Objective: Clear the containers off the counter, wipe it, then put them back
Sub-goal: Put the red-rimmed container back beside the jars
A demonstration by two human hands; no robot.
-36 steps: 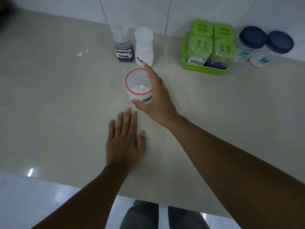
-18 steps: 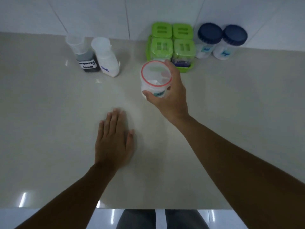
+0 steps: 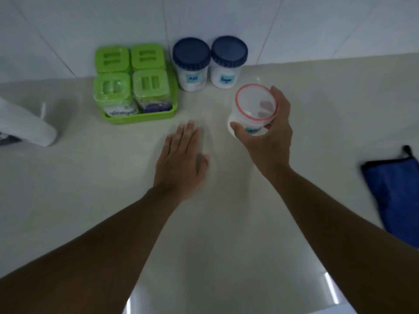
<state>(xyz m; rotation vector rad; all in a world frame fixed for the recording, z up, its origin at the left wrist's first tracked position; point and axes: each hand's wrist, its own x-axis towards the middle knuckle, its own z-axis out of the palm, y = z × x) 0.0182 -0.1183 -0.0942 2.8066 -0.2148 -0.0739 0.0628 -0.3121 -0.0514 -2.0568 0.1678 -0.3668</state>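
My right hand (image 3: 269,141) grips a clear round container with a red rim (image 3: 252,107) and white powder inside, held just in front of two blue-lidded jars (image 3: 191,64) (image 3: 229,61) at the wall. My left hand (image 3: 181,159) lies flat on the beige counter (image 3: 90,189), fingers together, holding nothing. A green tray (image 3: 138,115) with several green-lidded jars stands left of the blue-lidded jars. At the left edge a white bottle (image 3: 25,125) shows only in part.
A blue cloth (image 3: 394,191) lies on the counter at the right edge. White wall tiles (image 3: 294,23) run behind the containers. The counter's front edge (image 3: 226,298) is near my body, with glossy floor below.
My right hand has carried the red-rimmed container to the right, from near the white bottle to in front of the blue-lidded jars. My left hand has stayed flat on the counter.
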